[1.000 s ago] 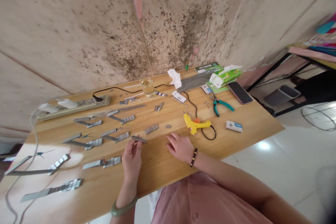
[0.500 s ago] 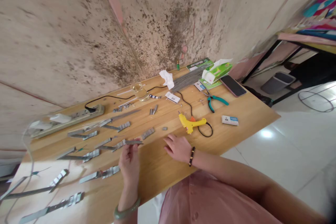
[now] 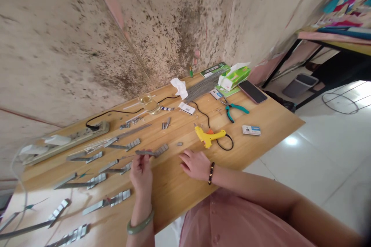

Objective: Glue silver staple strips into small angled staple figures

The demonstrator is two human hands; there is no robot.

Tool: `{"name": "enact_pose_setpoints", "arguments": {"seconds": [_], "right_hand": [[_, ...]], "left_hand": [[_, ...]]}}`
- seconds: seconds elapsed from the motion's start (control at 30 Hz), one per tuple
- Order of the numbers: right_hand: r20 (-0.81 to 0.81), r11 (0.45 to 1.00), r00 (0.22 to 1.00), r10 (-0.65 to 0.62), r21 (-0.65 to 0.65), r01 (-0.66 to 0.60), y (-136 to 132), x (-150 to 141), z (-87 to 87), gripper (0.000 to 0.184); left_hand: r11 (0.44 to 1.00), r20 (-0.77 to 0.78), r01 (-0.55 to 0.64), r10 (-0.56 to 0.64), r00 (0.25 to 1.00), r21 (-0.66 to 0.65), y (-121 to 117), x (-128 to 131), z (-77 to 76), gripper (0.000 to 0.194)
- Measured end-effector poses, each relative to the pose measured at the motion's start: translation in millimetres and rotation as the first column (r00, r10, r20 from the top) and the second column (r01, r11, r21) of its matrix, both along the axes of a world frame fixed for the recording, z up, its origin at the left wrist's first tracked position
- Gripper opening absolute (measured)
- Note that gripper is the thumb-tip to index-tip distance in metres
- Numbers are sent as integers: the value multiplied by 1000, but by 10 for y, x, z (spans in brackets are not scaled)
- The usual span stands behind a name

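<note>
My left hand [image 3: 141, 171] pinches a thin grey strip [image 3: 145, 153] between thumb and fingers, held just over the wooden table. Right beside the strip's far end lies a row of small grey blocks [image 3: 161, 149]. My right hand [image 3: 196, 164] rests on the table with its fingers apart and nothing in it. A single small grey block [image 3: 179, 144] lies just beyond its fingertips. Past that hand lies a yellow glue gun [image 3: 209, 136]. To the left, several grey folded strips with segmented ends [image 3: 97, 180] are spread over the table.
A power strip [image 3: 72, 139] with plugs stands at the back left. Behind the hands are a glass cup of liquid [image 3: 149, 105], grey wires [image 3: 203, 88] and a tissue box [image 3: 234, 76]. Teal-handled pliers [image 3: 236, 111], a phone [image 3: 252, 92] and a small box [image 3: 251, 130] lie right.
The camera view has turned, shifting the table contents leftward. My left hand still holds the grey strip, which now comes close to the block row. My right hand stays resting on the table.
</note>
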State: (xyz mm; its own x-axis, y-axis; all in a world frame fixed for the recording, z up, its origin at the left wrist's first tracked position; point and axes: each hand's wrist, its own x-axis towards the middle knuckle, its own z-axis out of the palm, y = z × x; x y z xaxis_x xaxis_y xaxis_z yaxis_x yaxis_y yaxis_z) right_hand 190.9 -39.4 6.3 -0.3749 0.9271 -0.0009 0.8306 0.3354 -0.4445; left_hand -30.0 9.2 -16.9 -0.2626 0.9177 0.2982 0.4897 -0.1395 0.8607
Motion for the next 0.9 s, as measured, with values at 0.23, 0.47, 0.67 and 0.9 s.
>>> {"name": "enact_pose_setpoints", "arguments": {"seconds": [0.23,0.47,0.67,0.9], "right_hand": [[-1,1000,1000,-3,9,3,-6,-3,16,30],[19,1000,1000,-8,17,8,-6,-5,0,29],[19,1000,1000,-8,27,8,-5,-8,-15,29],[19,1000,1000,-6,0,6,-7,-7,12,30]], "left_hand": [[1000,-2,-4,4,1000,-10,1,-28,-39,32],[999,-40,-1,0,999,-37,14,-20,-21,34],[999,-24,20,-21,999,-29,14,-8,-3,36],[999,1,26,-26,1000,-34,9,-2,1,35]]}}
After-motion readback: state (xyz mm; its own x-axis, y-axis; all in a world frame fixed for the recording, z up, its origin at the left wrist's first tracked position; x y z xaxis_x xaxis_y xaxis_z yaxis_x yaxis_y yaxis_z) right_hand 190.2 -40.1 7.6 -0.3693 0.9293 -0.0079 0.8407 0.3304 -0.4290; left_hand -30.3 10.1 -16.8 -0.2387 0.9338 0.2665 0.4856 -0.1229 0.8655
